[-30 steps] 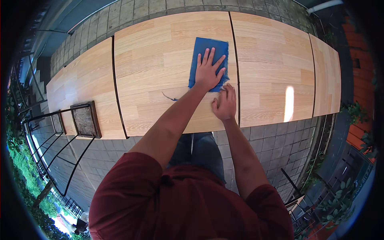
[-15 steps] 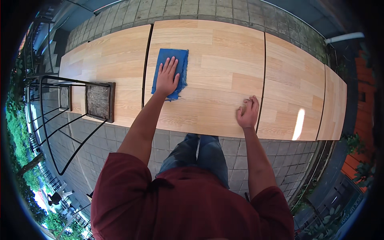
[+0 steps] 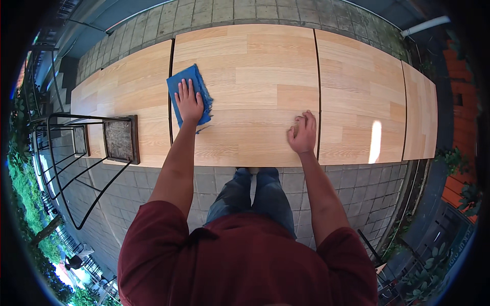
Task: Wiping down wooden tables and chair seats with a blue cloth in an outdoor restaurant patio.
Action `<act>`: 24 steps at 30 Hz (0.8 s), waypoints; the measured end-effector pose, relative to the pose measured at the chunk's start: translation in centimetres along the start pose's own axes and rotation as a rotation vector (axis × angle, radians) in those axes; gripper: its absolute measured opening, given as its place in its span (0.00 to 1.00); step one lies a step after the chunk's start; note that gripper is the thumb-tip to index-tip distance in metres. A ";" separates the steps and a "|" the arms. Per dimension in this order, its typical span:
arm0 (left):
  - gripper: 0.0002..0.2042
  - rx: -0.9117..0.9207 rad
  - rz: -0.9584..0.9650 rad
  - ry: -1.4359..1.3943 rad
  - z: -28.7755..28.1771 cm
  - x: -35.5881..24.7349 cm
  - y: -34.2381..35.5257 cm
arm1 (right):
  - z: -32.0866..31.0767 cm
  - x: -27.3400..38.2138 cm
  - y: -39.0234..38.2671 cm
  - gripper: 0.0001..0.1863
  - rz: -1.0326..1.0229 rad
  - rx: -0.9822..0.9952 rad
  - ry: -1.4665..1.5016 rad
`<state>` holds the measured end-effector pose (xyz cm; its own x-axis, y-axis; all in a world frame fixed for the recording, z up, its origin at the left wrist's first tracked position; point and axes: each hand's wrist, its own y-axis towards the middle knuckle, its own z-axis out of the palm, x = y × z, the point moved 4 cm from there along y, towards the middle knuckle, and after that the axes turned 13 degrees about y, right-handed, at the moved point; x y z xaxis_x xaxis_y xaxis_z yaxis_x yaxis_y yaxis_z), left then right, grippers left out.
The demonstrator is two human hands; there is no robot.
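Beneath both hands, long table (image 3: 245,137): it has a smooth wood-pattern top in panels with dark seams; probably the cloth slides easily on it.
Stools (image 3: 121,140): two dark seats with black legs, well to the left of the left fingers.
Blue cloth (image 3: 194,74): it lies flat, under the left fingers and palm, its left corner across a dark seam. It looks folded in layers. I judge it light, soft and not fragile, but the frayed side, right of the left thumb, may shed threads. Better hold is a flat palm on the middle, or a pinch at the neat edge left of the little finger.
Left hand (image 3: 189,106): fingers are straight and a little spread, pressing on the cloth, pinching nothing.
Right hand (image 3: 305,133): fingers are loosely bent, well apart from the cloth; I cannot tell if they touch the table.
Loose strand (image 3: 200,131): just beside the cloth, on the wrist side of the left fingers.
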<state>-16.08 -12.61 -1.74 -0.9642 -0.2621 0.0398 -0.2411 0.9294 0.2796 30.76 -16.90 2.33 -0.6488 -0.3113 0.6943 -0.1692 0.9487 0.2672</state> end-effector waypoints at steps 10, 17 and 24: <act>0.33 0.062 0.164 -0.095 -2.6 -19.0 -2.5 | -2.6 -0.5 -4.5 0.22 0.046 0.060 0.101; 0.34 0.054 0.337 -0.233 -4.9 -37.3 -3.6 | -3.0 -1.2 -5.8 0.29 0.096 0.101 -0.024; 0.32 0.122 0.402 -0.299 -6.9 -41.9 -5.3 | -2.9 -1.5 -6.6 0.27 0.025 0.075 0.055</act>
<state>26.35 -8.34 1.77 -0.9684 0.1911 -0.1605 0.1608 0.9697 0.1840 34.97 -22.81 1.44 -0.6121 -0.2877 0.7366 -0.2099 0.9572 0.1995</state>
